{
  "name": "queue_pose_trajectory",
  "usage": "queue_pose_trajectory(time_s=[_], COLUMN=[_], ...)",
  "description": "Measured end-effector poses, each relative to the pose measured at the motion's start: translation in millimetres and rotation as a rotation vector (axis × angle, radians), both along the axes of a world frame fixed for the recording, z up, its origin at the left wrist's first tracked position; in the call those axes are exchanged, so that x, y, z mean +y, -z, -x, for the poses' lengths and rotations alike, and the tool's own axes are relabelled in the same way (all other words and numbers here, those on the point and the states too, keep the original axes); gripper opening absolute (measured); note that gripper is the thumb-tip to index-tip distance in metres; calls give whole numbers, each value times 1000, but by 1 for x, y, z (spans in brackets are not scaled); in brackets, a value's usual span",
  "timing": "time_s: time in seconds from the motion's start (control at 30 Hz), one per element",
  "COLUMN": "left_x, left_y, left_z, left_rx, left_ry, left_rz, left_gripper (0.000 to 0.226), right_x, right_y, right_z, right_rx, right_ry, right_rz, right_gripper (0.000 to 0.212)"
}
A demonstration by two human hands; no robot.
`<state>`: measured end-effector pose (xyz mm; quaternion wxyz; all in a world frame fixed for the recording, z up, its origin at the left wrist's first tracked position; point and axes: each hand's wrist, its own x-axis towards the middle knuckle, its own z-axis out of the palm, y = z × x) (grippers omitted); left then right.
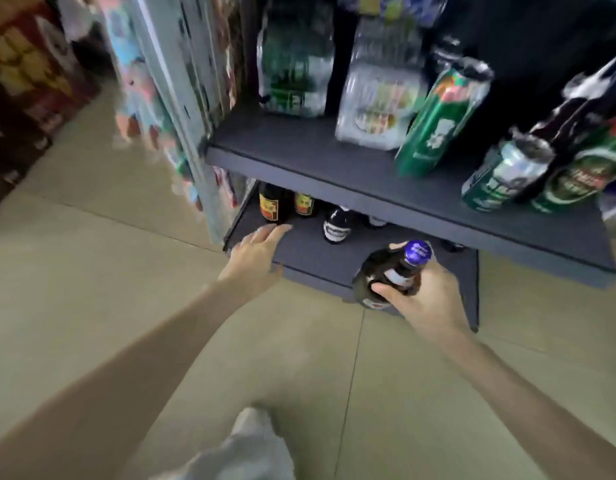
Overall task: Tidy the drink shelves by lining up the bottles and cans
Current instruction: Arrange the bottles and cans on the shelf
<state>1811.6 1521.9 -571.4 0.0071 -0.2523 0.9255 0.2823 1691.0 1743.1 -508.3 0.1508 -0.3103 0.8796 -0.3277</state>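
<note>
While our right hand (pixel 427 299) grips the purple-capped bottle (pixel 389 275), left hand (pixel 254 251) fingers loose and empty, we should stand it upright beside the white-labelled bottle (pixel 337 225).

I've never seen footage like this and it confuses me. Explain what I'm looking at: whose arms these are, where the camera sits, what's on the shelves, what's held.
There is no machine here. A person wears a wide-angle camera on the head, so you look down along their own two bare arms.

The right hand grips a dark bottle with a purple cap by its neck, just in front of the bottom shelf. The left hand reaches out with straight fingers over that shelf's left edge and holds nothing.

On the bottom shelf stand a few dark bottles, partly hidden under the upper shelf. That shelf carries green cans and wrapped multipacks, blurred by motion.
</note>
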Motion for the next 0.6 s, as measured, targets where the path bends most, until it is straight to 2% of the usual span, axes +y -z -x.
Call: queue_pose_trajectory(time_s=[0.13,0.27,0.43,0.6], left_x=[10,22,24,14], left_y=[78,128,155,162], left_z=[32,53,51,42], left_rx=[-39,17,140,135], left_ry=[-22,-50,-173,-220], left_rz=[17,25,-13,-1], left_gripper=[71,69,64,62], right_x=[-3,-24,-59,-84], right_y=[111,177,215,228], right_z=[23,56,99,124], right_rx=[3,65,65,45], right_ry=[57,129,269,378], right_rz=[85,176,210,131], right_gripper=[47,42,58,63])
